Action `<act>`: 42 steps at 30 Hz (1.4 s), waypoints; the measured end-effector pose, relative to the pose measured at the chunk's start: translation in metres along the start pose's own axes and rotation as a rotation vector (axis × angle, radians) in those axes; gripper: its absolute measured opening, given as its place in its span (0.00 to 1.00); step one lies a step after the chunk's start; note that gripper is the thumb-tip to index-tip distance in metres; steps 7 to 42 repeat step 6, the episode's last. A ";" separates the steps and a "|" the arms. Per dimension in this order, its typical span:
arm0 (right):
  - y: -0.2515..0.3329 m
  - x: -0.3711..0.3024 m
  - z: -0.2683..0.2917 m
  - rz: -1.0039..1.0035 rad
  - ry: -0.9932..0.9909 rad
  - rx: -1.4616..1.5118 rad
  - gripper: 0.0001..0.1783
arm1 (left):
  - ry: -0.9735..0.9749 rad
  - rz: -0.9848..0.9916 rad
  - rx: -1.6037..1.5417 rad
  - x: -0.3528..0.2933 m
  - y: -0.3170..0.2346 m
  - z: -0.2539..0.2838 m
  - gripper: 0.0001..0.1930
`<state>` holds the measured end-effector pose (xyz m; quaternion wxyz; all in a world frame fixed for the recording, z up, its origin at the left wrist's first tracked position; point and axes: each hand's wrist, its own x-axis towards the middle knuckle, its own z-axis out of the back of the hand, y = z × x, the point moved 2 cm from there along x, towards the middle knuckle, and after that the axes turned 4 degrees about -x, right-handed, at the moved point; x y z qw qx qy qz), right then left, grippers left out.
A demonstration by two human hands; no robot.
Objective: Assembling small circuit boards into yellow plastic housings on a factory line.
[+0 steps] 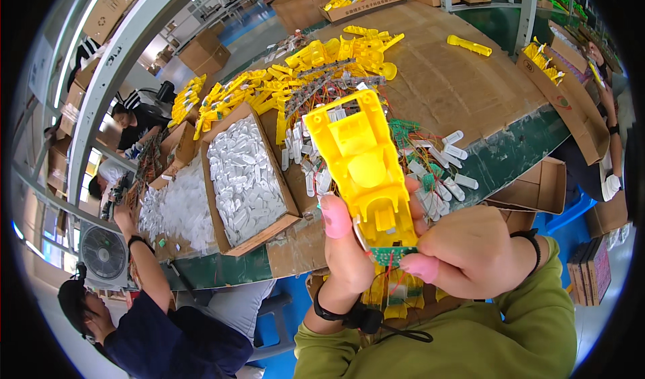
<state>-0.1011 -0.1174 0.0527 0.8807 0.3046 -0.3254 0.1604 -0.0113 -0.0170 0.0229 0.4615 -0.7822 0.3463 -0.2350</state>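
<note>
A yellow plastic casing (366, 171), hollow side up, is held in front of me over the near edge of the workbench. My left hand (348, 255) wraps around its left side and underneath, thumb along the edge; fingertips show at the right side. At the casing's near end sits a small green circuit board (393, 254) with thin red wires. My right hand (467, 255) pinches the board's right end between thumb and bent finger. Pink covers are on both thumbs. More yellow casings (403, 295) with wires lie below my hands, partly hidden.
A cardboard tray of small white parts (245, 181) stands left, beside a heap of clear plastic pieces (178, 207). Behind lie piled yellow casings (269, 87) and wired boards (329, 83). White parts with wires (443, 171) lie right. A co-worker (161, 325) sits at left.
</note>
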 end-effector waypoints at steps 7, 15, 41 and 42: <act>0.000 -0.004 -0.003 0.001 0.015 -0.033 0.12 | -0.149 -0.129 0.044 0.000 -0.003 -0.012 0.40; 0.000 -0.004 -0.003 0.001 0.015 -0.033 0.12 | -0.149 -0.129 0.044 0.000 -0.003 -0.012 0.40; 0.000 -0.004 -0.003 0.001 0.015 -0.033 0.12 | -0.149 -0.129 0.044 0.000 -0.003 -0.012 0.40; 0.000 -0.004 -0.003 0.001 0.015 -0.033 0.12 | -0.149 -0.129 0.044 0.000 -0.003 -0.012 0.40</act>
